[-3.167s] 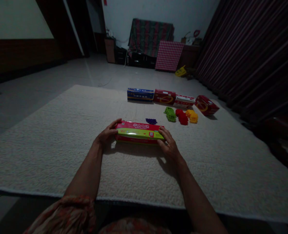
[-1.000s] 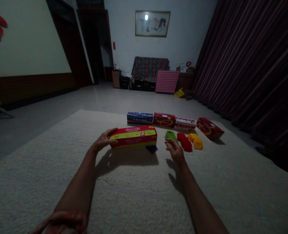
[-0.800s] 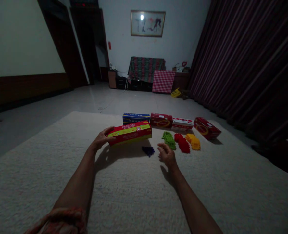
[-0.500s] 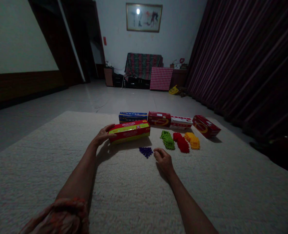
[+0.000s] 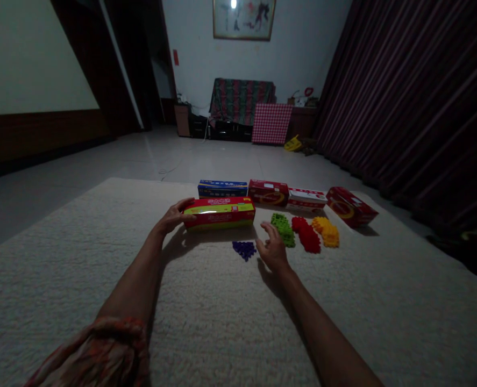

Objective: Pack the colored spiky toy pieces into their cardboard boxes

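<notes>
My left hand [image 5: 176, 216] grips the left end of a long red and yellow-green box [image 5: 220, 213] on the pale mat. Right of the box, my right hand [image 5: 272, 246] is held with thumb and fingers apart and nothing between them. A small purple piece [image 5: 244, 249] lies just left of its thumb. Partly behind the fingers is a green textured piece [image 5: 283, 230], and farther right lie a red one [image 5: 306, 234] and a yellow one [image 5: 326, 231].
Behind stand a blue box [image 5: 222, 188], a dark red box [image 5: 268, 193] and a white and red box [image 5: 306, 199]. Another red box [image 5: 351, 207] sits angled at the right. The mat [image 5: 206, 322] lies on a tiled floor, with a dark curtain [image 5: 403, 107] along the right.
My right hand has opened, its fingers spreading upward from beside the purple piece. The red and yellow-green box has turned slightly, now more level across the view. The camera has tilted down a little.
</notes>
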Demonstrator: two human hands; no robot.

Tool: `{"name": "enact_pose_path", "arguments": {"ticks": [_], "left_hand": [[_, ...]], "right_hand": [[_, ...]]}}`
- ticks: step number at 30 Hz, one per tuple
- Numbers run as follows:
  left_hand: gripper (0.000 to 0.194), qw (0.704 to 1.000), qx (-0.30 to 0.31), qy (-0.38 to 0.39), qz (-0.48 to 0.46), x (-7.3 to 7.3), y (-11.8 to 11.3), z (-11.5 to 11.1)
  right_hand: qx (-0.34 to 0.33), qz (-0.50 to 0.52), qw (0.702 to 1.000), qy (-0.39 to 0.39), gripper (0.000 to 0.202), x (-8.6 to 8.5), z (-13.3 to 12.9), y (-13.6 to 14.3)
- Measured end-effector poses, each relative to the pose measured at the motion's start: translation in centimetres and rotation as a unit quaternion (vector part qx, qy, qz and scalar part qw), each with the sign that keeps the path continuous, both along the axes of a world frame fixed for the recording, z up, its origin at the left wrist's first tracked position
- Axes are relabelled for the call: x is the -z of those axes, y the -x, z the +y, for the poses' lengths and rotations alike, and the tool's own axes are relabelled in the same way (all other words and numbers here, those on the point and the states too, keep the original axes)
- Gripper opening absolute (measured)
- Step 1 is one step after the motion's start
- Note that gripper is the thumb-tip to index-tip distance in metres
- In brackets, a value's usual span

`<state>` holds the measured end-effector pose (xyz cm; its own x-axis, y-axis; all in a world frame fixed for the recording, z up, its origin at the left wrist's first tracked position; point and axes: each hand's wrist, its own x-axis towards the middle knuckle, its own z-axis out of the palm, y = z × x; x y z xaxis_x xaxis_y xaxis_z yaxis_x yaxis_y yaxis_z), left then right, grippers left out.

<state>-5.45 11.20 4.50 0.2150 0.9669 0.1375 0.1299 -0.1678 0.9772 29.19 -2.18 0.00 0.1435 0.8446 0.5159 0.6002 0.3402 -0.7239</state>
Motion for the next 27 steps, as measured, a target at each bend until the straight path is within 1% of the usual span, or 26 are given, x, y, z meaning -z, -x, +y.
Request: {"name": "enact_pose_path", "arguments": {"ticks": [2, 4, 7, 8, 11, 13, 15, 16, 18, 20, 21, 22, 24, 27], "left_hand": [[0.094, 1.0, 0.006, -0.003, -0.005, -0.8, -0.1, -0.4], [0.094, 1.0, 0.019, -0.011, -0.002, -1.7, -0.5, -0.9], [0.093, 0.999, 0.052, -0.013, 0.007, -2.7, -1.1, -1.9], [0.093, 0.999, 0.053, -0.01, 0.003, -2.9, -1.3, -2.4], [0.094, 1.0, 0.017, 0.008, 0.003, -3.1, -1.4, -3.3], [0.091, 1.0, 0.009, 0.013, 0.019, -2.9, -1.3, -3.5], [0.092, 0.999, -0.001, 0.028, 0.028, -2.7, -1.4, -3.7], [0.091, 0.999, -0.002, 0.034, 0.035, -2.6, -1.5, -3.9], [0.091, 0.998, -0.007, 0.041, 0.045, -2.4, -2.1, -4.2], [0.093, 0.999, -0.006, 0.038, 0.028, -2.1, -2.9, -4.5], [0.093, 0.999, -0.005, 0.032, 0.009, -1.9, -3.3, -4.5], [0.092, 1.0, -0.003, 0.027, -0.012, -1.6, -3.7, -4.5], [0.087, 0.999, 0.001, 0.023, -0.045, -0.9, -4.4, -4.3], [0.075, 0.998, -0.005, 0.037, -0.052, 0.0, -5.1, -4.0]], "right_hand": [[-0.027, -0.079, 0.996, -0.034, 0.065, -1.8, 1.3, -0.4], [-0.051, -0.144, 0.988, -0.031, 0.079, -3.8, 2.4, -0.7], [-0.068, -0.22, 0.973, 0.02, 0.092, -6.8, 3.6, -0.5], [-0.079, -0.245, 0.965, 0.045, 0.095, -7.7, 3.8, -0.3], [-0.103, -0.298, 0.943, 0.106, 0.1, -10.2, 3.9, 0.2], [-0.127, -0.325, 0.925, 0.147, 0.099, -11.3, 3.8, 0.3], [-0.149, -0.33, 0.916, 0.172, 0.09, -11.8, 3.4, 0.1], [-0.158, -0.324, 0.917, 0.173, 0.084, -11.9, 3.1, -0.1], [-0.169, -0.298, 0.925, 0.162, 0.073, -11.7, 2.3, -0.8], [-0.167, -0.266, 0.938, 0.145, 0.07, -11.5, 1.2, -2.2], [-0.156, -0.251, 0.946, 0.133, 0.07, -11.6, 0.5, -3.3], [-0.137, -0.237, 0.954, 0.121, 0.071, -11.7, -0.3, -4.5], [-0.076, -0.216, 0.969, 0.091, 0.071, -12.1, -2.2, -7.4], [0.034, -0.206, 0.976, 0.067, 0.073, -12.6, -5.5, -12.6]]}}
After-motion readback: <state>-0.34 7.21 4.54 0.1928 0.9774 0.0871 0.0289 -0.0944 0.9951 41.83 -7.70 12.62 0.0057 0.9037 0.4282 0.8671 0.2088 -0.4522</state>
